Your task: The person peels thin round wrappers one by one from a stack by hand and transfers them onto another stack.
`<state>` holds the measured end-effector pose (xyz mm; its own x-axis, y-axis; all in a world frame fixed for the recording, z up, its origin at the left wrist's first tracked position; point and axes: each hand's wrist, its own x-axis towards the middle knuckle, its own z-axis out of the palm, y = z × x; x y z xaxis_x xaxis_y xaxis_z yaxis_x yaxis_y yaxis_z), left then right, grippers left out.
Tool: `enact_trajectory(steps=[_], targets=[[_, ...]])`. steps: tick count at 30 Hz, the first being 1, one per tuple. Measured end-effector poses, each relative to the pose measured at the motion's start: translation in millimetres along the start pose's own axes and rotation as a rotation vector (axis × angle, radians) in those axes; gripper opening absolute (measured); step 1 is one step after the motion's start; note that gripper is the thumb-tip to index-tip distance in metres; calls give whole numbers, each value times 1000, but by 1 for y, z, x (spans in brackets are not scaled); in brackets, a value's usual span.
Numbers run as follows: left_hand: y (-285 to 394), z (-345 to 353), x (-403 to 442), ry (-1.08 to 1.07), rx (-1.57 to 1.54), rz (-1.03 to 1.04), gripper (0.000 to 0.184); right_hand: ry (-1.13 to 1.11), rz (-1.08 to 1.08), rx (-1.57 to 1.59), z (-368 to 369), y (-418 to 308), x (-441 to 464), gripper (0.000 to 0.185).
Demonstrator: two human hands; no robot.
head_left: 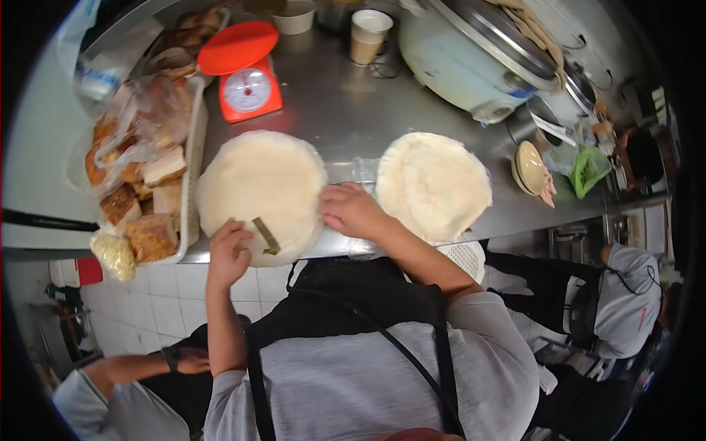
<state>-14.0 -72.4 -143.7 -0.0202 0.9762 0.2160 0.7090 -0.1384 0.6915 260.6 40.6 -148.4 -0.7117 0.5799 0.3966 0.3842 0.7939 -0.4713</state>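
Observation:
A thick, pale round stack of what look like thin dough sheets [257,176] lies on the steel counter in front of me. On its near part rests a dark green strip [266,237]. My left hand [230,253] touches the near left edge of this stack, its fingers loosely bent and apart just left of the strip. At the right edge, the fingers of my right hand [353,211] are closed on the rim of the sheets. To the right sits a second pale round stack [434,185], with a smaller uneven layer on top; neither hand touches it.
Left stands a white crate [193,147] of browned meat blocks and plastic bags. Behind are a red scale [248,90], a paper cup [370,37] and a large cooker [471,62]. Beige bowls [528,167] are at right. Other people stand nearby: a co-worker's arm [140,367], a grey shirt [626,298].

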Motion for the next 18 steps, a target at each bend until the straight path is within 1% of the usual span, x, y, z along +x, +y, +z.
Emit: enact_trajectory(steps=[2,3,4,5,6,7,8,9,10,12,14,17,18], targets=[[21,-9,10,-48,-157,-113,28,130,106,45,-33,20,-17,12],[26,-3,15,27,-165,-155,26,237,125,-27,-52,36,-28,12],[31,4,21,102,-172,-197,24,295,236,-81,-72,55,-46,14],[37,12,26,181,-176,-241,23,362,450,-122,-86,75,-71,17],[50,23,34,147,-318,-283,21,427,666,-118,-109,86,-90,23],[68,39,44,117,-459,-328,20,475,775,-238,-124,109,-116,29],[87,56,54,91,-596,-376,20,468,973,-349,-142,121,-137,32],[104,74,63,-38,-594,-396,21,447,970,-427,-152,145,-169,33],[120,96,71,-165,-592,-416,22,375,1103,-323,-165,152,-184,33],[131,150,85,-316,-407,-320,28,217,1353,-106,-182,158,-203,34],[143,195,99,-344,-234,-274,36,305,1209,-82,-175,172,-218,35],[166,234,117,-331,27,-324,41,386,1036,-123,-174,175,-206,35],[170,241,121,-301,38,-327,39,405,984,-148,-175,175,-199,36]])
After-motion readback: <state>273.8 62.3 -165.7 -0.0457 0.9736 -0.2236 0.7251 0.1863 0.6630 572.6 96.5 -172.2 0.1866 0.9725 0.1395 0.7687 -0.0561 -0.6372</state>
